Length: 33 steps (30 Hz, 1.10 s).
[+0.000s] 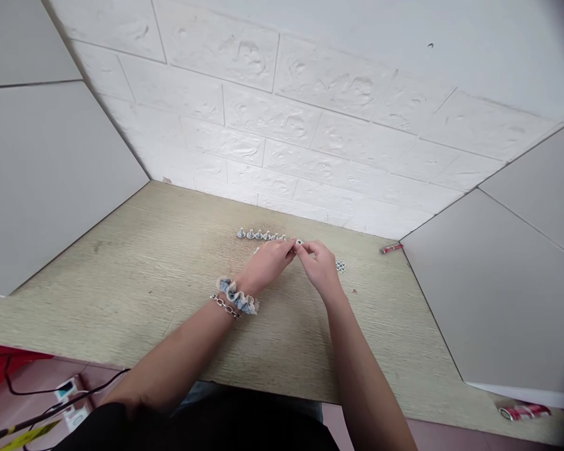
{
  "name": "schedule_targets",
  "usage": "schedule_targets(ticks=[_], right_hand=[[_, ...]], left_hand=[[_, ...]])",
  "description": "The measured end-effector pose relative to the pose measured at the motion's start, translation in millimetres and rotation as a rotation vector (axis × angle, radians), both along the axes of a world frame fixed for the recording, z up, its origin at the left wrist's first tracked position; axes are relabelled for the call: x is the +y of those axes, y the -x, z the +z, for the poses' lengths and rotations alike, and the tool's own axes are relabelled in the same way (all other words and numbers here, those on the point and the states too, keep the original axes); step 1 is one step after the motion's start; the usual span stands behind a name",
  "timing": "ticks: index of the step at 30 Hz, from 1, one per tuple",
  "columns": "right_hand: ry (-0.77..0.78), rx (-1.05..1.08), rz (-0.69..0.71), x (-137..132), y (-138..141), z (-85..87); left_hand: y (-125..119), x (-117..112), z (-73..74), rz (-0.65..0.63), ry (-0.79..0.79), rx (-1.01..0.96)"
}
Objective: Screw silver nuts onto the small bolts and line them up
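My left hand (269,262) reaches over the board from the left, its fingers closed in a pinch. Against its fingertips, my right hand (320,266) is pinched too. What sits between the fingers is too small and covered to name. A small round metal piece with a dark centre (299,242) shows just behind the fingertips; whether it is held or lies on the board, I cannot tell. To the left, several bolts (259,235) stand in a row, shanks up, with round bases. Right of my right hand lies a cluster of small metal rings, nuts or washers (341,266).
The wooden board (178,250) meets a white brick-patterned wall (272,150) behind and grey panels at both sides. A red cylinder (391,248) lies by the right panel, another red one (525,411) at the front right. Cables and a power strip (73,401) are below left.
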State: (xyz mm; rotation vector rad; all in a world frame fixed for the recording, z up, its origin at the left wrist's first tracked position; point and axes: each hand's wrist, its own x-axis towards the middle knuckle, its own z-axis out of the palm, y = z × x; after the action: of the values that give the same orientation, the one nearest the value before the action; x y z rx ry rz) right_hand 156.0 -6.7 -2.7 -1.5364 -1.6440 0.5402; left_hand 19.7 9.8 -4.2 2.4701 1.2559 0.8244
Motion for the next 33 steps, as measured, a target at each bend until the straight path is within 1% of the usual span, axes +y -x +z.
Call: schedule_targets(ticks=[3,7,9,11,13,18,20,24,28,30,33], right_hand=[[-0.022,-0.033,-0.037,-0.3,-1.2,-0.4],[-0.002,0.048,0.032,0.0,-0.1,-1.1],[-0.007,0.0,0.031,0.4,0.7,-1.6],[-0.024,-0.089,-0.015,0.6,0.8,-2.0],[-0.038,-0.127,-0.046,0.6,0.6,-2.1],[-0.033,-0.015,0.015,0.6,1.0,-2.1],[-0.031,-0.035,0.019,0.8,1.2,-2.2],[-0.021,-0.054,-0.026,0.8,0.8,-1.8],[-0.004,0.012,0.015,-0.1,1.4,-0.5],[-0.011,-0.02,0.019,-0.4,1.9,0.0],[-0.005,-0.051,-0.016,-0.5,2.2,0.1]], left_hand=[[0.3,-1.1,2.3,0.013,0.01,0.016],[0.0,-1.0,2.3,0.022,0.018,0.016],[0.0,-0.4,0.9,0.011,0.006,0.009],[0.2,0.2,-0.2,0.011,-0.012,-0.002],[0.4,0.5,-0.7,0.017,-0.02,-0.008],[0.3,0.1,-0.3,0.002,0.003,-0.01],[0.2,-0.2,0.0,0.007,-0.002,-0.005],[0.5,-0.4,1.3,0.011,-0.015,0.004],[0.5,0.0,0.6,0.013,-0.012,0.01],[0.3,0.1,-0.4,0.011,-0.021,-0.002],[0.2,-0.1,-0.6,0.016,-0.031,-0.015]])
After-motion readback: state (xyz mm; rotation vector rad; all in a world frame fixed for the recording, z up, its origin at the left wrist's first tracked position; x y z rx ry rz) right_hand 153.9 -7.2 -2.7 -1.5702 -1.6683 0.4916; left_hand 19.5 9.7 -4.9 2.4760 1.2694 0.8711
